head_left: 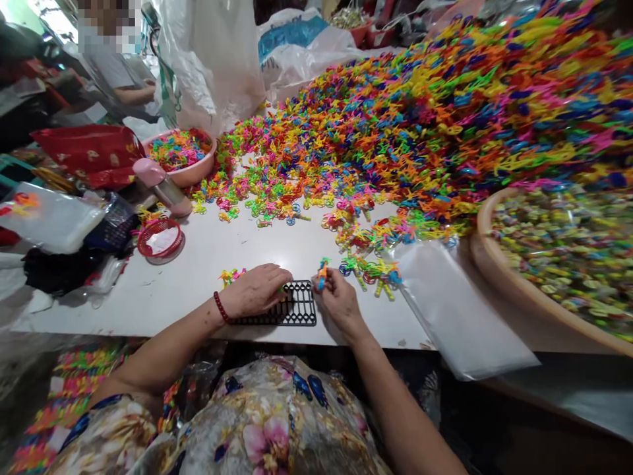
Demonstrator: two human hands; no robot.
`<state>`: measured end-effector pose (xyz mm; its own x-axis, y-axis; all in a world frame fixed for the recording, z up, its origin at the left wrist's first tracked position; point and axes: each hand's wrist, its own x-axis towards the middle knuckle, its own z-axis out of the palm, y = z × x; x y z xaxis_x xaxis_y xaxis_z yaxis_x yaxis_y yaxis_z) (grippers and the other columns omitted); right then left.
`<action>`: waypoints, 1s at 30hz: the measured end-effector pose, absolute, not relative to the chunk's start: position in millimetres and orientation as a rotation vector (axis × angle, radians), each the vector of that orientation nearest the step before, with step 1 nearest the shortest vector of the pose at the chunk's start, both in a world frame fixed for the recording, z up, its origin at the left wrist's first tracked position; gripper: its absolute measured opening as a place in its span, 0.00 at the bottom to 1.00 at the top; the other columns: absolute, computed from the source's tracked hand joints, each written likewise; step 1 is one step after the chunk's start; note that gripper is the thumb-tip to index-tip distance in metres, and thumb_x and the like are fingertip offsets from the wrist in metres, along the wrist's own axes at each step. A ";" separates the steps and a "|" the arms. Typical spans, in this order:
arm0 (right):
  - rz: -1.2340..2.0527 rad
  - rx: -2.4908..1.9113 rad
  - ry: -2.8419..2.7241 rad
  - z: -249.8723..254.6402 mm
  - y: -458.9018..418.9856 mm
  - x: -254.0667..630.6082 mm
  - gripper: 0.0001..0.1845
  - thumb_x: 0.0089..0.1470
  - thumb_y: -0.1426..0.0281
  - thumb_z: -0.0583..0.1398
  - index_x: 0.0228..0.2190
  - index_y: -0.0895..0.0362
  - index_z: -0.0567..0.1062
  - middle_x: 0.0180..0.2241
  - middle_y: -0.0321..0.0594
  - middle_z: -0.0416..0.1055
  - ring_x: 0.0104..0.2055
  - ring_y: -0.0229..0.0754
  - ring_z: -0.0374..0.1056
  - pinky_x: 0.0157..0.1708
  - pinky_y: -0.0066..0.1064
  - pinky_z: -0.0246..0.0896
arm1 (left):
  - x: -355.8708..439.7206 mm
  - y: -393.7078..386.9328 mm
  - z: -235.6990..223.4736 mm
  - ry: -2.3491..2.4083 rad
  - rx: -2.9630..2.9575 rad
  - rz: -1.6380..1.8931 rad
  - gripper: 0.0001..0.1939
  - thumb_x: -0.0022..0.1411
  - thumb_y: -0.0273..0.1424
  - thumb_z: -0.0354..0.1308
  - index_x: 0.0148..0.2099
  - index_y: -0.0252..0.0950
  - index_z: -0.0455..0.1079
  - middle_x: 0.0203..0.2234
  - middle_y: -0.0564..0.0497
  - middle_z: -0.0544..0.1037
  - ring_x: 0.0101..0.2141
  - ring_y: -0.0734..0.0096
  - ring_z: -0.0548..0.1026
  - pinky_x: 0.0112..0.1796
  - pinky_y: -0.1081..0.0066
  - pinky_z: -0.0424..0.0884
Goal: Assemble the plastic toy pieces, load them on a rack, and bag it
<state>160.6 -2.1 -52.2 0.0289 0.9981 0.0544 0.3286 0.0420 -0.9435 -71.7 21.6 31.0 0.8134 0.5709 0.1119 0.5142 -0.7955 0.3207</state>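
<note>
Low over a black plastic grid rack [301, 305], my left hand [257, 290] is palm down, its fingers together and curled at the tips. A bit of yellow-green shows under those fingertips, too hidden to make out. My right hand [339, 300], just past the rack's right end, pinches a small orange and blue plastic toy [323, 274] between thumb and fingers. Several small bright toys [231, 276] show behind my left wrist. To the right of my right hand lie loose toys [368, 269] with round wheel-like parts.
A huge heap of colourful plastic toys [395, 125] covers the back and right. Clear plastic bags [459, 310] lie at right beside a large tub [487, 224] of small pieces. At left are a red basket [180, 247], a pink-capped bottle [163, 188] and a pink basin [195, 173]. A person [116, 72] is behind.
</note>
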 end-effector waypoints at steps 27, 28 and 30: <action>0.163 -1.761 -1.893 -55.9 -0.8 191.9 0.09 0.61 0.69 0.55 0.41 0.60 0.71 0.39 0.50 0.70 0.39 0.47 0.67 0.38 0.36 0.63 | -70.2 19.8 29.6 0.890 2.912 0.148 0.24 0.70 0.41 0.48 0.62 0.34 0.59 0.65 0.39 0.60 0.62 0.57 0.63 0.59 0.57 0.63; 0.059 -1.899 -1.899 -55.3 -0.5 205.0 0.09 0.62 0.69 0.55 0.40 0.61 0.72 0.39 0.51 0.69 0.37 0.48 0.67 0.35 0.36 0.62 | -70.6 19.9 29.7 0.882 2.920 0.171 0.24 0.70 0.41 0.49 0.62 0.35 0.59 0.66 0.39 0.58 0.62 0.57 0.63 0.58 0.57 0.64; -0.082 -2.094 -1.942 -54.5 0.3 223.7 0.09 0.62 0.69 0.55 0.38 0.62 0.72 0.39 0.52 0.68 0.35 0.47 0.66 0.31 0.34 0.59 | -71.4 19.9 30.1 0.846 2.937 0.199 0.21 0.69 0.40 0.50 0.59 0.35 0.62 0.66 0.39 0.57 0.63 0.56 0.60 0.58 0.57 0.64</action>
<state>223.7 0.3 -54.5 0.0927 0.9683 0.2320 0.9844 -0.0541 -0.1676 -71.4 19.9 30.1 0.8391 0.5343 0.1026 0.5240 -0.8444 0.1115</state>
